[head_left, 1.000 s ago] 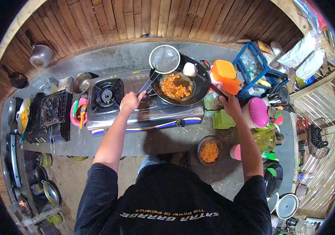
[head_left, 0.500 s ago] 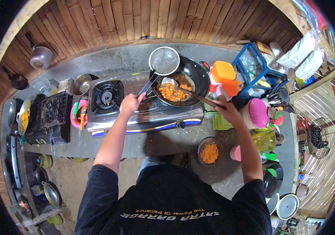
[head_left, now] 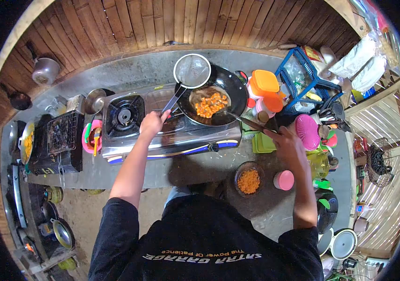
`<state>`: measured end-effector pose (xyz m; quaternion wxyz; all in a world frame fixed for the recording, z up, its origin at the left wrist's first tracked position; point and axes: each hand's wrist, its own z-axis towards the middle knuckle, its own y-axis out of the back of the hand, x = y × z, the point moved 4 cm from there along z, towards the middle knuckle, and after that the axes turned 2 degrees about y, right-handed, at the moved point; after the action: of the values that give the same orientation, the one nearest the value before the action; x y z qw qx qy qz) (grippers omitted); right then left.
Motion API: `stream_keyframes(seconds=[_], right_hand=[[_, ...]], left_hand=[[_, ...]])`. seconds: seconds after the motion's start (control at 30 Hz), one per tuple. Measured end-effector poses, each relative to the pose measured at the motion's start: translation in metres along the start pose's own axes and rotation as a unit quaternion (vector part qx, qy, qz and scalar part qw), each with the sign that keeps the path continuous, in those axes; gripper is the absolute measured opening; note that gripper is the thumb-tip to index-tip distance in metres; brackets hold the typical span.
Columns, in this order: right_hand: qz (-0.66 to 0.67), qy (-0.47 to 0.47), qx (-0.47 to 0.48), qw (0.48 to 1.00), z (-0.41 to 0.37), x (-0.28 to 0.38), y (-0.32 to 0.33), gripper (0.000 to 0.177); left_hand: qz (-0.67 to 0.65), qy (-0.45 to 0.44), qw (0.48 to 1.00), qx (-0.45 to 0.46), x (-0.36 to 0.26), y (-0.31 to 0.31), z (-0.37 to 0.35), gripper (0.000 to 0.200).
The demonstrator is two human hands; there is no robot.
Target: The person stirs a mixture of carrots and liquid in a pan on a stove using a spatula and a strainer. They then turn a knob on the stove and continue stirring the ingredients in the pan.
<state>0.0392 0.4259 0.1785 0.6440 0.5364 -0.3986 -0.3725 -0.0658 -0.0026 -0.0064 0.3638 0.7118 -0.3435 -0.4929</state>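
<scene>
My left hand [head_left: 152, 123] is closed round the dark handle of a mesh strainer [head_left: 192, 70], whose round rim overlaps the back left of a black wok [head_left: 235, 95]. Orange food pieces [head_left: 211, 105] lie in a glossy brown liquid inside the wok. In my right hand [head_left: 288, 142] is the wooden handle of a spatula [head_left: 250, 123]. It slants down into the wok at the right of the pieces; its head is mostly hidden. The wok stands over the right side of a two-burner gas stove [head_left: 172, 146].
Left on the stove is a bare burner [head_left: 124, 115]. A pink bowl [head_left: 92, 136] with utensils stands beside it. Orange-lidded containers [head_left: 264, 83] and a blue rack [head_left: 298, 74] crowd the right. Nearer me are a dish of orange shreds [head_left: 248, 181] and a pink-lidded jar [head_left: 284, 180].
My right hand has drawn right and toward me, pulling the spatula back across the wok. The orange pieces have shifted with it into a tighter heap. My left hand keeps the strainer nearly still.
</scene>
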Motion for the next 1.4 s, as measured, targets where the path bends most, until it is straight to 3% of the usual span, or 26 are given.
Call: stream_keyframes(seconds=[0.1, 0.3, 0.4, 0.5, 0.67, 0.7, 0.73, 0.83, 0.93, 1.03, 1.13, 1.23, 1.33, 1.4], right_hand=[[-0.045, 0.011, -0.033, 0.998, 0.014, 0.014, -0.019, 0.037], [0.042, 0.002, -0.114, 0.993, 0.040, -0.009, -0.035, 0.037], [0.028, -0.079, -0.125, 0.989, 0.047, -0.010, -0.026, 0.033], [0.038, -0.141, -0.093, 0.985, 0.060, -0.028, -0.057, 0.034], [0.129, -0.086, -0.123, 0.980, 0.067, -0.049, -0.128, 0.035], [0.151, -0.070, -0.126, 0.978, 0.068, -0.043, -0.128, 0.035], [0.215, -0.124, -0.077, 0.966, 0.064, -0.042, -0.131, 0.032], [0.310, -0.088, -0.085, 0.943, 0.052, -0.040, -0.123, 0.033], [0.325, -0.130, -0.014, 0.936, 0.042, -0.062, -0.120, 0.035], [0.276, -0.086, -0.069, 0.955, 0.037, -0.073, -0.104, 0.036], [0.221, -0.121, -0.078, 0.965, 0.044, -0.065, -0.083, 0.036], [0.201, -0.202, -0.017, 0.958, 0.063, -0.062, -0.092, 0.037], [0.168, -0.040, -0.127, 0.977, 0.086, -0.079, -0.142, 0.041], [0.237, -0.062, -0.090, 0.965, 0.092, -0.068, -0.150, 0.043]], left_hand=[[-0.015, 0.008, 1.000, 0.016, 0.004, -0.003, 0.003, 0.064], [-0.027, 0.021, 0.999, 0.018, -0.001, 0.004, -0.004, 0.067], [0.002, 0.023, 1.000, -0.005, 0.004, -0.003, 0.002, 0.066], [0.018, 0.018, 1.000, -0.009, 0.008, -0.007, 0.008, 0.060], [-0.005, 0.006, 1.000, -0.007, 0.013, -0.013, 0.013, 0.062], [-0.004, 0.009, 1.000, -0.008, 0.009, -0.009, 0.010, 0.062], [-0.004, 0.013, 1.000, -0.009, 0.006, -0.005, 0.006, 0.062], [-0.002, 0.017, 1.000, -0.011, 0.003, -0.002, 0.002, 0.062], [-0.012, 0.015, 1.000, -0.005, 0.002, -0.001, 0.000, 0.061], [-0.021, 0.007, 1.000, -0.001, 0.003, -0.002, 0.001, 0.060], [-0.011, 0.005, 1.000, 0.002, 0.003, -0.002, 0.001, 0.060], [0.007, 0.013, 1.000, 0.014, 0.001, 0.000, 0.001, 0.060], [-0.003, 0.018, 1.000, 0.011, -0.001, 0.002, -0.002, 0.061], [-0.014, 0.022, 1.000, 0.012, -0.003, 0.002, -0.003, 0.062]])
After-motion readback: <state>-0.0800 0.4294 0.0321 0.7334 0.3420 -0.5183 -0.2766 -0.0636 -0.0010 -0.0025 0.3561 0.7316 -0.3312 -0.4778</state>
